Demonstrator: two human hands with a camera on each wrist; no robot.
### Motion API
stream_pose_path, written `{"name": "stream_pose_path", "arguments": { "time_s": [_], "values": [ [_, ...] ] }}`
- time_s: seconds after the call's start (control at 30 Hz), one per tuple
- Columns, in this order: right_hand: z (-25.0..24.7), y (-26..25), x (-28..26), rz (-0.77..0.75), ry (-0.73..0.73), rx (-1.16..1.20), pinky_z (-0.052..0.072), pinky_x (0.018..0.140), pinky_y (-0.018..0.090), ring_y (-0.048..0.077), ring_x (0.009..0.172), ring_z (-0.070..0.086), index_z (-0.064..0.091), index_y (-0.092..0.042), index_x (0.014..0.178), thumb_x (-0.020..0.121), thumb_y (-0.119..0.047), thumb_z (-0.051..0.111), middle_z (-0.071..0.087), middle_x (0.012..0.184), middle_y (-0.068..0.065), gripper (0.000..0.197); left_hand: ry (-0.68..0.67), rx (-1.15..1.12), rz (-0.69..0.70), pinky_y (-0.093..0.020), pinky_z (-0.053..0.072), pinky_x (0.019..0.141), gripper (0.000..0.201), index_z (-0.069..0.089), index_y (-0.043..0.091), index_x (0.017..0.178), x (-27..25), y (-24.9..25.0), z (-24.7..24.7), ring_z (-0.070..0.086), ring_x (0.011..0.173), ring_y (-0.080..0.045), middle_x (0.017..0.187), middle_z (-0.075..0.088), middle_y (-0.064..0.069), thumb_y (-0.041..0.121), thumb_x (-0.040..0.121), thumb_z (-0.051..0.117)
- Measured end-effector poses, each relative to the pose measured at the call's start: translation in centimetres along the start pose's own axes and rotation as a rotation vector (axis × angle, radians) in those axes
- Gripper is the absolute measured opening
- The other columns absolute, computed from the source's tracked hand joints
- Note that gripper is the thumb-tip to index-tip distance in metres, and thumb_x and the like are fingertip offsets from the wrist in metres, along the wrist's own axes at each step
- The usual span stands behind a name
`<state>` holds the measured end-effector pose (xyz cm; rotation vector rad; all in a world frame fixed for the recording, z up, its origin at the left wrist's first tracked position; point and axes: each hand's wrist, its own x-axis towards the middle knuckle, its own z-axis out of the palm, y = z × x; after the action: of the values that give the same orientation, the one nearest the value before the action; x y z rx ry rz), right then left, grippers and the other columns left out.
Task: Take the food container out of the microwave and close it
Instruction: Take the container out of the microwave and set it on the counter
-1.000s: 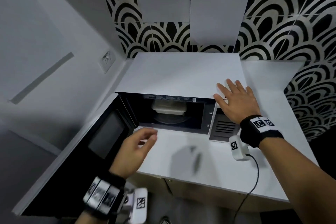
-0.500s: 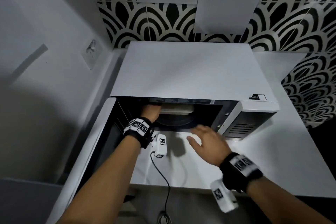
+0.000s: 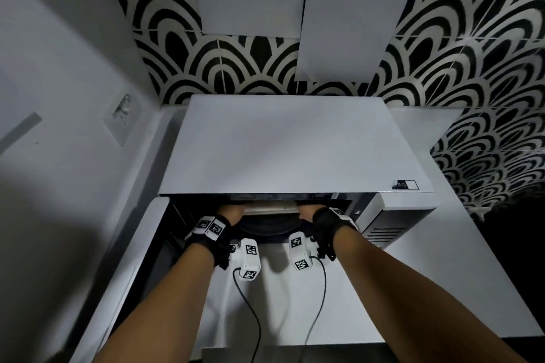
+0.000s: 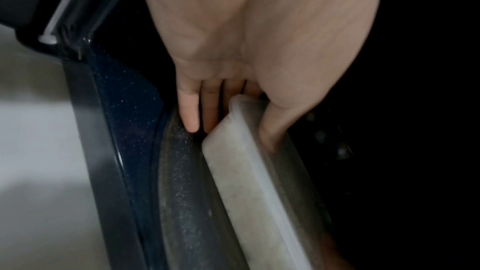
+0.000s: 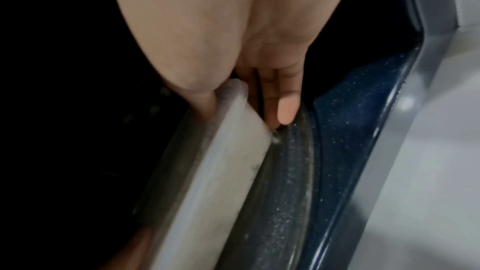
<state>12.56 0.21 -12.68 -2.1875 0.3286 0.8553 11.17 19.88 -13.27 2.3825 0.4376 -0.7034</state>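
The food container (image 4: 249, 182), a pale, translucent, shallow rectangular plastic box with rounded corners and a raised rim, sits inside the white box-shaped microwave (image 3: 283, 144) on the round, speckled glass turntable (image 4: 182, 182), so by my reading the task is at its first step: nothing has come out yet, and carrying the box to the white surface (image 3: 368, 289) and shutting the swung-open dark microwave door (image 3: 118, 289) are both left. The left hand (image 4: 233, 38) holds one short end, thumb curled over the rim and fingers (image 4: 191, 114) reaching down the end wall toward the glass; the right hand (image 5: 221, 34) mirrors that grip on the opposite end, thumb on top, fingers (image 5: 287, 110) tucked under. Between the two grips the long side wall looks matte and slightly clouded, with faint smudges; just outside them, the cavity floor is dark blue enamel with fine flecks. The head view shows only a strip of the box's near edge between the wrists. Whether its base is already clear of the glass, I cannot tell.
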Motion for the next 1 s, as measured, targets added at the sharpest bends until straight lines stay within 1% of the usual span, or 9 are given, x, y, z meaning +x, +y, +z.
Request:
{"name": "stream_pose_path", "arguments": {
  "time_s": [0.1, 0.2, 0.3, 0.37, 0.47, 0.6, 0.77, 0.93, 1.0],
  "values": [
    [0.1, 0.0, -0.8, -0.029, 0.091, -0.029, 0.031, 0.107, 0.03, 0.031, 0.138, 0.042, 0.038, 0.001, 0.145, 0.106, -0.014, 0.029, 0.042, 0.152, 0.018, 0.043, 0.01, -0.059, 0.04, -0.026, 0.039, 0.096, 0.038, 0.064, 0.004, 0.109, 0.0, 0.0, 0.3, 0.056, 0.118, -0.025, 0.129, 0.058, -0.016, 0.02, 0.108, 0.03],
    [0.4, 0.8, -1.2, -0.146, 0.116, -0.062, 0.038, 0.097, 0.03, 0.032, 0.123, 0.054, 0.061, -0.005, 0.125, 0.105, -0.027, 0.035, 0.061, 0.132, 0.017, 0.039, 0.086, -0.228, -0.008, -0.024, 0.035, 0.059, 0.043, 0.039, 0.02, 0.062, -0.2, -0.3, 0.5, 0.043, 0.064, -0.014, 0.074, 0.046, -0.003, 0.021, 0.105, 0.039],
    [0.6, 2.2, -2.6, -0.232, 0.178, 0.118, 0.037, 0.076, 0.032, 0.024, 0.076, 0.052, 0.057, -0.014, 0.072, 0.099, -0.04, 0.048, 0.055, 0.071, 0.005, 0.038, 0.085, -0.432, 0.028, -0.023, 0.039, 0.077, 0.021, 0.065, 0.014, 0.089, -2.1, -0.8, 0.3, 0.053, 0.089, -0.018, 0.094, 0.057, -0.005, 0.027, 0.1, 0.052],
    [0.6, 3.5, -4.0, -0.275, 0.161, 0.123, 0.041, 0.087, 0.033, 0.023, 0.092, 0.056, 0.059, -0.008, 0.103, 0.099, -0.043, 0.047, 0.06, 0.095, 0.005, 0.037, 0.093, -0.509, 0.073, -0.025, 0.038, 0.084, 0.035, 0.065, 0.001, 0.118, -3.4, -1.1, 0.4, 0.056, 0.099, -0.021, 0.103, 0.058, -0.008, 0.029, 0.099, 0.054],
    [0.7, 6.0, -6.6, -0.315, 0.096, 0.058, 0.038, 0.098, 0.03, 0.022, 0.119, 0.051, 0.03, -0.015, 0.145, 0.099, -0.048, 0.041, 0.051, 0.128, 0.002, 0.058, 0.068, -0.544, 0.117, -0.029, 0.041, 0.087, 0.027, 0.055, 0.009, 0.113, -6.0, -2.1, 1.2, 0.057, 0.099, -0.023, 0.105, 0.059, -0.008, 0.033, 0.099, 0.054],
    [1.1, 9.9, -10.1, -0.354, 0.038, 0.252, 0.048, 0.103, 0.039, 0.014, 0.119, 0.059, 0.038, -0.021, 0.14, 0.093, -0.053, 0.049, 0.062, 0.126, -0.007, 0.058, 0.016, -0.544, 0.185, -0.041, 0.051, 0.093, 0.028, 0.062, 0.019, 0.102, -8.8, -4.4, 4.0, 0.068, 0.097, -0.027, 0.104, 0.072, -0.005, 0.046, 0.093, 0.06],
    [-0.5, 14.2, -15.5, -0.275, -0.03, 0.442, 0.058, 0.089, 0.037, 0.008, 0.106, 0.068, 0.046, -0.036, 0.128, 0.098, -0.044, 0.045, 0.069, 0.119, -0.007, 0.031, -0.165, -0.634, 0.257, -0.023, 0.054, 0.083, 0.018, 0.061, 0.02, 0.113, -14.3, -3.2, 7.5, 0.072, 0.103, -0.014, 0.111, 0.073, 0.0, 0.03, 0.1, 0.053],
    [-4.1, 18.8, -19.2, -0.178, 0.099, 0.593, 0.053, 0.089, 0.064, 0.023, 0.1, 0.072, 0.061, -0.037, 0.116, 0.096, -0.047, 0.05, 0.072, 0.112, 0.003, 0.024, -0.337, -0.703, 0.341, -0.022, 0.058, 0.076, 0.024, 0.058, 0.023, 0.121, -17.2, 0.9, 11.1, 0.073, 0.099, -0.004, 0.111, 0.076, 0.005, 0.031, 0.099, 0.053],
    [-5.8, 20.8, -19.8, -0.161, 0.157, 0.652, 0.053, 0.089, 0.062, 0.025, 0.1, 0.072, 0.063, -0.034, 0.116, 0.096, -0.043, 0.053, 0.073, 0.111, 0.004, 0.024, -0.374, -0.685, 0.388, -0.031, 0.06, 0.082, 0.032, 0.059, 0.025, 0.123, -17.9, 3.0, 12.3, 0.073, 0.102, -0.01, 0.112, 0.076, 0.003, 0.039, 0.095, 0.058]
  ]
}}
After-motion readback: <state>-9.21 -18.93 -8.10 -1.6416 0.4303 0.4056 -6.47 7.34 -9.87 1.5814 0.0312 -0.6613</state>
